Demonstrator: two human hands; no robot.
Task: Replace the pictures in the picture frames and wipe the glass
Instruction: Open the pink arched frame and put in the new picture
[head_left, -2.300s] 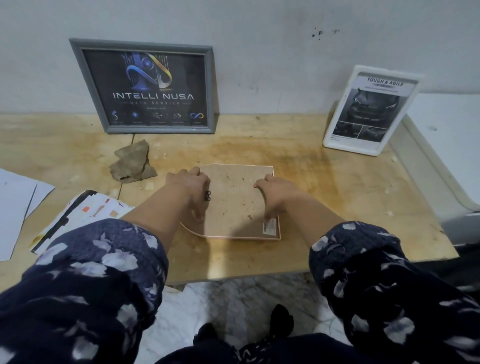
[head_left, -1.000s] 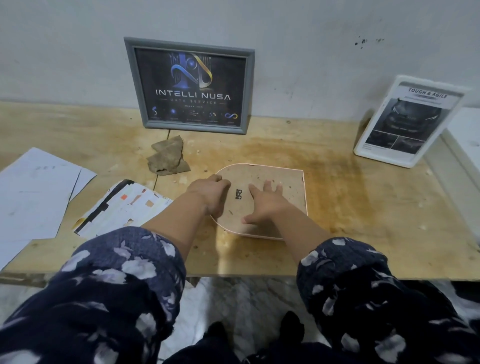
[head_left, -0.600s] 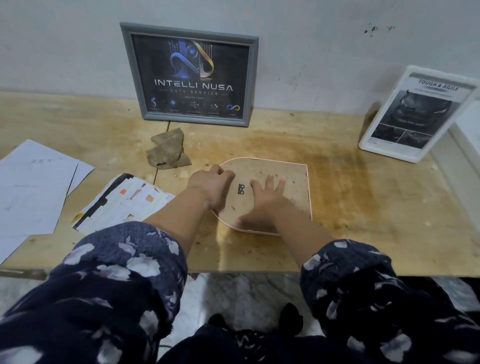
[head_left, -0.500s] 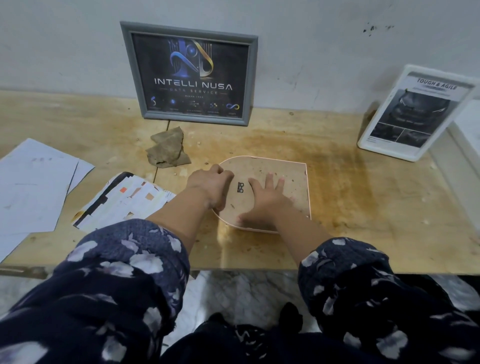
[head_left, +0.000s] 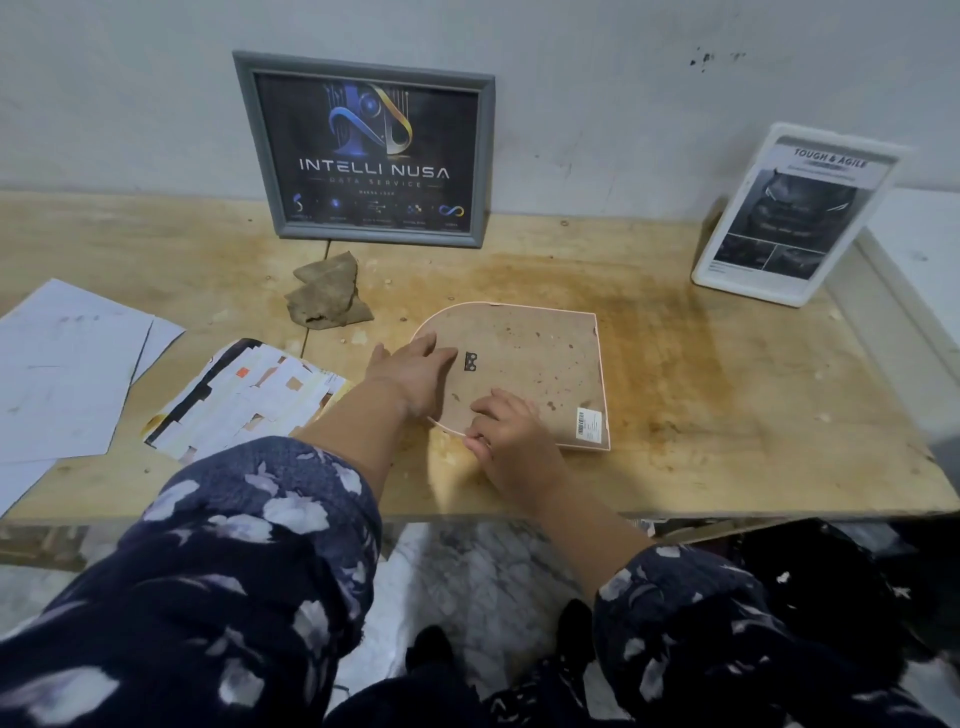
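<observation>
An arch-shaped picture frame (head_left: 540, 358) lies face down on the wooden table (head_left: 701, 415), its brown backing board up, with a small black hanger near its rounded left end. My left hand (head_left: 413, 374) lies flat on that rounded end, fingers straight. At the frame's near edge my right hand (head_left: 501, 426) has curled fingers on the backing and its thumb at the rim. A grey frame (head_left: 369, 150) with a dark "Intelli Nusa" print leans on the wall. A white frame (head_left: 795, 218) with a car print leans at the right. A crumpled brown cloth (head_left: 327, 293) lies behind my left hand.
Printed pictures (head_left: 244, 400) are stacked left of the arch frame, and white paper sheets (head_left: 62, 364) lie further left. A white surface (head_left: 919, 244) adjoins the table at the right. The table's front edge runs just below my wrists.
My right hand has pulled back from the middle of the backing to the frame's near edge and curled its fingers. My left hand has flattened on the rounded end.
</observation>
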